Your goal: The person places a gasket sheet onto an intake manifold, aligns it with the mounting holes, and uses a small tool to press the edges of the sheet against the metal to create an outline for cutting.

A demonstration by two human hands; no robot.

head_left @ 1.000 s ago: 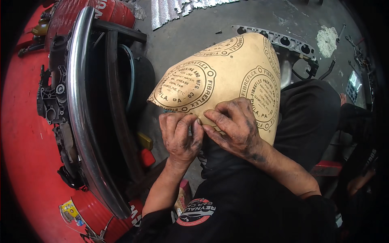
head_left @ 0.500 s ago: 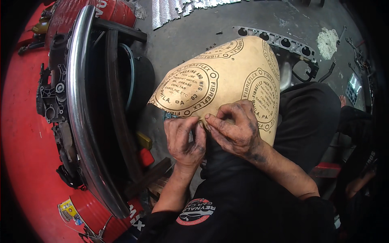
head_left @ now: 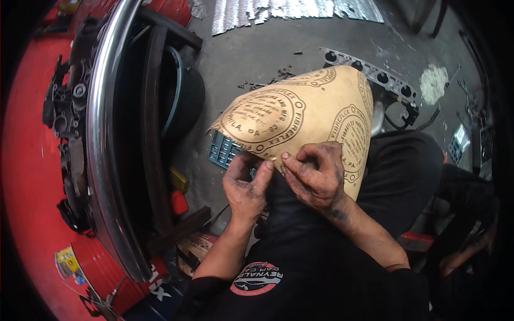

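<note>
A tan sheet of gasket paper (head_left: pixel 313 109) with dark round printing lies curved over my lap and dark trouser leg. At its near edge, my left hand (head_left: pixel 246 184) has its thumb on the paper, with the other fingers bent and partly hidden. Close beside it, my right hand (head_left: pixel 320 176) pinches the same edge between thumb and curled fingers. Only a small gap separates the two thumbs. Dark smudges cover both hands. Beneath the sheet's left corner a blue tray (head_left: pixel 220 152) with slots shows on the floor.
A long metal part with round ports (head_left: pixel 383 78) lies beyond the sheet, near loose bolts (head_left: pixel 267 80). At left stand a chrome bumper (head_left: pixel 107 101) and a red drum (head_left: pixel 104 267). Silvery sheeting (head_left: pixel 294 12) lies at the back. Another person's arm (head_left: pixel 466 251) shows at right.
The view has shifted, and more of the blue tray and bolts shows past the sheet. My left thumb and fingers have spread a little at the paper's edge; the right hand keeps its pinch.
</note>
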